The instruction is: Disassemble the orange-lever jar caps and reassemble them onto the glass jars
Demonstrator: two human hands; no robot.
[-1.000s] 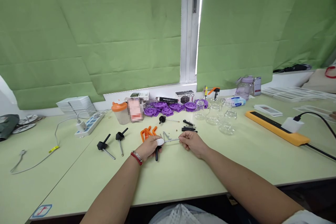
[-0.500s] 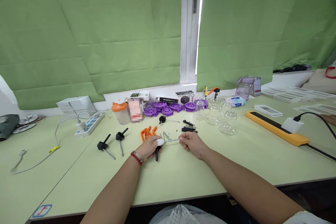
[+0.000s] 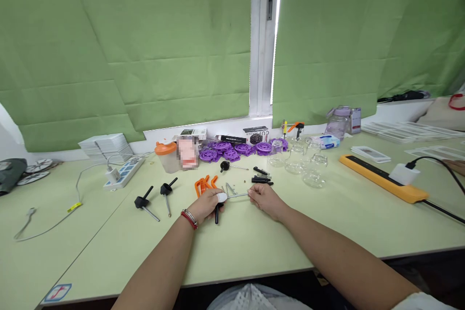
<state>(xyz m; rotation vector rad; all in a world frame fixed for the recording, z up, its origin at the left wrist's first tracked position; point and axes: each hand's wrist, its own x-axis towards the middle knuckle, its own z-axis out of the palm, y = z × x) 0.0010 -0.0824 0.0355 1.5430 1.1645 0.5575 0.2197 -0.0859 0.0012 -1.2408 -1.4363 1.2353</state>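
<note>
My left hand [image 3: 209, 201] is closed around a black plastic part with a thin metal rod [image 3: 238, 195]; its black stem [image 3: 217, 215] sticks out below my fingers, and its head is mostly hidden. At the rod's far end, my right hand [image 3: 264, 197] pinches the tip between thumb and fingers. Orange crank-shaped handles [image 3: 206, 184] and loose screws [image 3: 230, 189] lie just beyond my left hand. Similar black parts with rods rest on the table to the left [image 3: 142, 202], beside it [image 3: 166, 189] and behind my hands [image 3: 225, 166]. Black tubes and springs [image 3: 261, 177] lie beyond my right hand.
Purple spoked discs [image 3: 235, 150] are heaped at the back. Clear glass jars [image 3: 314, 174] stand right of them, near an orange power strip [image 3: 381, 178]. An orange-lidded cup [image 3: 166, 157], white power strip [image 3: 125, 174] and cable [image 3: 54, 227] are on the left.
Both hands keep the same hold on the black part and its rod, with barely any shift. The view has tilted very slightly.
</note>
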